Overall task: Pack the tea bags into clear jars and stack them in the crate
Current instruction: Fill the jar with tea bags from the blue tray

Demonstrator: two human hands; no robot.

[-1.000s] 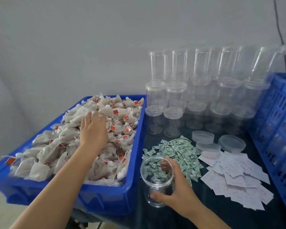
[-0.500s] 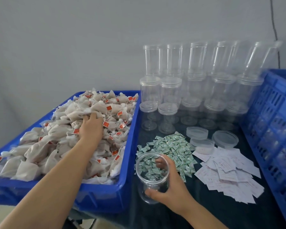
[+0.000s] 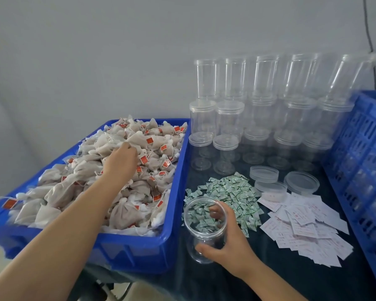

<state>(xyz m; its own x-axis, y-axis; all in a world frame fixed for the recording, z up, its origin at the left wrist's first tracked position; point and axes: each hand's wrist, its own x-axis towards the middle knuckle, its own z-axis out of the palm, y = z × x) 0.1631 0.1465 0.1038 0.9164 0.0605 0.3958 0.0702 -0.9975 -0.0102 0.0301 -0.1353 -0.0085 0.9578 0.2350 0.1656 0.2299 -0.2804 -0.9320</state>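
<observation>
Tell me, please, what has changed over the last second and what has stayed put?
The left hand, earlier flat on the tea bags, has curled its fingers into the pile, gripping some. The right hand still holds the open jar upright on the table; nothing else moved.

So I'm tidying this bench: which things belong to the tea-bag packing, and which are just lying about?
In use:
left hand in the tea bags
right hand holding the open jar
stacked empty jars
blue crate

Lying about for now:
green sachets
paper slips
loose lids
</observation>
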